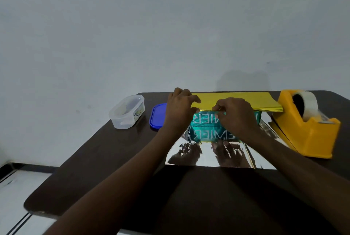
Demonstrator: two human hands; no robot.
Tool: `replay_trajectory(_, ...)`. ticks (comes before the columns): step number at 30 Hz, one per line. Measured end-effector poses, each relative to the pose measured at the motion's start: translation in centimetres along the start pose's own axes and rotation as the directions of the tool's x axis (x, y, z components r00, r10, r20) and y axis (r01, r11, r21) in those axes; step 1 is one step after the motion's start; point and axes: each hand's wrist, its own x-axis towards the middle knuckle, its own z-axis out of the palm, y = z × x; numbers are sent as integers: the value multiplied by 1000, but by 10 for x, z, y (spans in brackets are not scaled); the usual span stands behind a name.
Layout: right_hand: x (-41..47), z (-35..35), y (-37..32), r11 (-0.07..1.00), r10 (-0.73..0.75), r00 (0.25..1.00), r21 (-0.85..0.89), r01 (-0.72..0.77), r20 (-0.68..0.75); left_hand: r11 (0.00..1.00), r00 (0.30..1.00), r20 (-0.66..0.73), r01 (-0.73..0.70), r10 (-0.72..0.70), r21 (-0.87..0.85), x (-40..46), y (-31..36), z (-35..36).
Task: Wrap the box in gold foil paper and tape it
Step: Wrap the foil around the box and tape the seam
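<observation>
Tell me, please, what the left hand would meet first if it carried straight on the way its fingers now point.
Probably the folded gold foil flap: the left hand's fingers point right along the box's far edge and already touch that flap. Past it is the right hand, though depth is unclear.

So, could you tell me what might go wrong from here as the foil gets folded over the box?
1. Both the left hand and right hand pinch the foil over the box; thin foil could crease or tear.
2. The tape dispenser sits on the foil's right edge and may snag it.
3. Reaching for tape would free one hand, so the fold may spring back.
</observation>
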Motion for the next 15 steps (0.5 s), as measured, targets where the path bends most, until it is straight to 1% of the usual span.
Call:
replay_trajectory(1, -2, 1, 0, 1000, -4, 1000, -4, 4, -6, 999, 999, -6, -31, 31, 9, 1, 4, 1)
replay_trajectory(4, -2, 4, 4, 1000, 17, 1000, 11, -17, -22, 985, 984, 45, -174, 173, 6, 2, 20, 9)
replay_trajectory(5, -1, 5, 4, 999, 33, 999, 15, -32, -22, 981, 980, 47, -192, 191, 20, 2, 22, 11)
replay_trajectory(8, 1, 4, 5, 995, 81, 997, 59, -80, -3, 979, 980, -14, -199, 200, 47, 0, 13, 18)
replay_trajectory(11, -1, 2, 7, 990, 96, 995, 105, -96, 3, 979, 978, -60, -197, 200, 43, -1, -3, 21)
replay_trajectory(15, -11, -1, -1, 990, 97, 995, 103, -95, -18, 971, 971, -17, -235, 236, 49, 2, -6, 13)
